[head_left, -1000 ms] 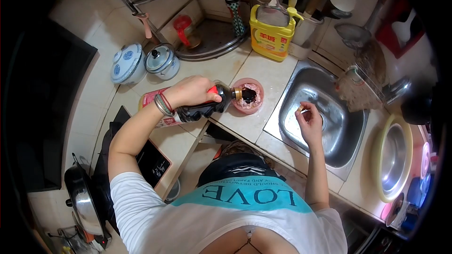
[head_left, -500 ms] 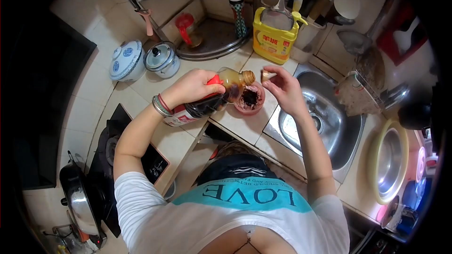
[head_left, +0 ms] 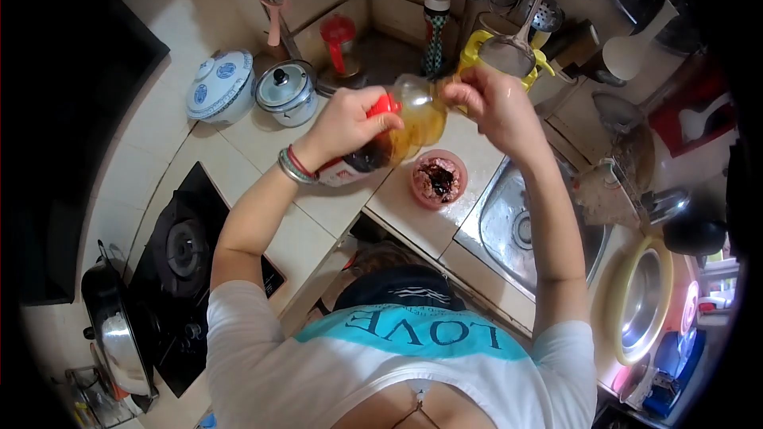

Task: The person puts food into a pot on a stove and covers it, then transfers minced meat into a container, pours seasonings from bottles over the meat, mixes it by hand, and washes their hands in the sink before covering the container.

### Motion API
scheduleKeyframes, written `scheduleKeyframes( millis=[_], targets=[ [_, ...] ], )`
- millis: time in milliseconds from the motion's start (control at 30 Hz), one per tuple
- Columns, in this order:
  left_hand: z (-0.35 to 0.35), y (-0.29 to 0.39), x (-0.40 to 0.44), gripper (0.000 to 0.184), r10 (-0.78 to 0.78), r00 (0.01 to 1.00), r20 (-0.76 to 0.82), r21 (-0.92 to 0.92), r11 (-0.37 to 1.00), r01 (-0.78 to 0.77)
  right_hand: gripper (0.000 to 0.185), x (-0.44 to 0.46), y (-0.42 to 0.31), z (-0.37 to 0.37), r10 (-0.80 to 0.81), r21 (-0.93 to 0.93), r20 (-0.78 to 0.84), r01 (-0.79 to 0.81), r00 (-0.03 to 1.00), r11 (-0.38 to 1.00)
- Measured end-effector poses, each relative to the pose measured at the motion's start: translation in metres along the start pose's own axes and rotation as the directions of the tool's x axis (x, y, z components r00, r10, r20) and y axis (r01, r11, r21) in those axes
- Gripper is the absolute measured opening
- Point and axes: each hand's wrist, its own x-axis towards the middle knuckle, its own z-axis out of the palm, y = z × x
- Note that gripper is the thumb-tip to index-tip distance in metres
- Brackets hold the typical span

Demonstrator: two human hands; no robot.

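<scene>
My left hand (head_left: 350, 123) is wrapped around the red handle of a large plastic bottle (head_left: 420, 117) with dark brown sauce in it. The bottle is tilted, its neck pointing to the upper right. At its mouth, my right hand (head_left: 502, 110) is closed, fingertips pinched on the cap, which they mostly hide. Below the bottle, a pink bowl (head_left: 439, 203) stands on the tiled counter. Pale pink minced meat (head_left: 429, 167) fills it, with a dark pool of sauce (head_left: 439, 181) on top.
To the right is a steel sink (head_left: 509, 222). A black gas stove (head_left: 179, 286) lies at left, with a lidded pot (head_left: 286, 95) and a blue-and-white tureen (head_left: 222, 87) behind. A yellow jug (head_left: 474, 49) and hanging utensils line the back.
The bottle has been lifted and moved off the bowl. My right hand has brought the cap from beside the bottle to its mouth. The sauce in the bowl now shows in full. The view has shifted.
</scene>
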Motion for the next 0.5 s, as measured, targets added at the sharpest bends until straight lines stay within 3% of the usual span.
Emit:
scheduleKeyframes(
  millis=[33, 100, 167, 200, 233, 300, 333, 400, 500],
  targets=[
    [-0.003, -0.004, 0.005, 0.018, 0.020, 0.999, -0.025, -0.016, 1.000, -0.021, 0.036, 0.005, 0.001, -0.002, 0.028, -0.006, -0.032, -0.028, 0.999, 1.000],
    [-0.002, -0.021, 0.021, 0.020, 0.137, 0.953, -0.270, -0.011, 0.989, -0.145, 0.029, 0.004, -0.001, -0.007, 0.149, 0.286, -0.005, -0.142, 0.989, 0.948],
    [-0.010, -0.048, 0.037, 0.021, 0.109, 0.877, -0.468, -0.022, 0.991, -0.135, 0.016, -0.013, 0.018, 0.007, 0.032, 0.157, 0.136, -0.054, 0.990, 0.986],
    [-0.011, -0.058, 0.049, 0.023, 0.173, 0.795, -0.582, -0.012, 0.975, -0.222, 0.017, -0.021, 0.036, 0.016, -0.108, 0.008, 0.318, 0.111, 0.942, 0.994],
    [-0.014, -0.061, 0.055, 0.028, 0.076, 0.796, -0.601, -0.115, 0.977, -0.181, 0.022, -0.031, 0.053, 0.027, -0.199, -0.103, 0.507, 0.288, 0.839, 0.952],
    [-0.014, -0.083, 0.072, 0.031, -0.081, 0.825, -0.559, -0.366, 0.917, -0.158, 0.031, -0.046, 0.070, 0.052, -0.190, -0.024, 0.641, 0.267, 0.743, 0.963],
    [-0.009, -0.087, 0.079, 0.031, -0.094, 0.832, -0.547, -0.467, 0.859, -0.211, 0.032, -0.050, 0.074, 0.058, -0.238, -0.070, 0.633, 0.361, 0.736, 0.930],
    [0.004, -0.100, 0.089, 0.031, -0.083, 0.819, -0.568, -0.470, 0.849, -0.240, 0.033, -0.054, 0.080, 0.068, -0.337, -0.156, 0.627, 0.537, 0.703, 0.829],
    [0.016, -0.117, 0.099, 0.030, -0.085, 0.786, -0.613, -0.465, 0.843, -0.271, 0.035, -0.056, 0.093, 0.078, -0.165, -0.229, 0.736, 0.471, 0.657, 0.852]
  ],
)
